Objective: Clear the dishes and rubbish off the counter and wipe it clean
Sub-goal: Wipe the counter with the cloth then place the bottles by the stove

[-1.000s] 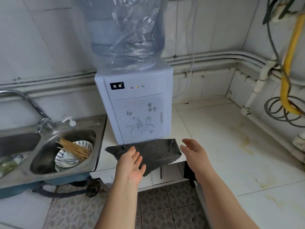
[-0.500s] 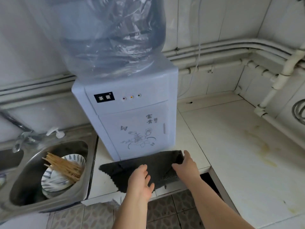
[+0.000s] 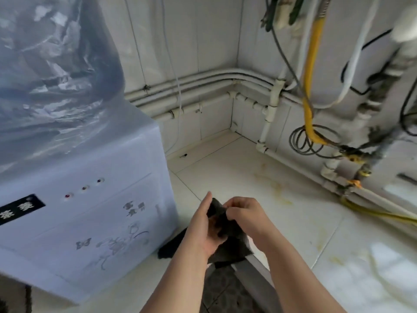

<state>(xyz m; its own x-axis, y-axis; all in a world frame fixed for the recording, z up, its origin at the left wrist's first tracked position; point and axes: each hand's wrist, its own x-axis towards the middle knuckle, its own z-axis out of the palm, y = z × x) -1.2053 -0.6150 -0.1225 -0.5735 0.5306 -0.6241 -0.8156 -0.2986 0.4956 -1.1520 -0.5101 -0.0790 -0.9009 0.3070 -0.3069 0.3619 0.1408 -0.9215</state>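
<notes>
I see bare counter (image 3: 237, 177) running ahead to the corner (image 3: 233, 129) and out to my right. The dispenser (image 3: 90, 211) blocks my whole left side. Pipes (image 3: 269, 109), a coiled cable (image 3: 295, 141) and a yellow hose (image 3: 308, 98) crowd the counter's right edge.

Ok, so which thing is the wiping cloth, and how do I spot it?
Find the big white water dispenser on the counter. Just right of its front corner, the left hand and right hand meet. They grip the cloth: dark grey and bunched, while the dispenser and counter beside it are pale.
</notes>
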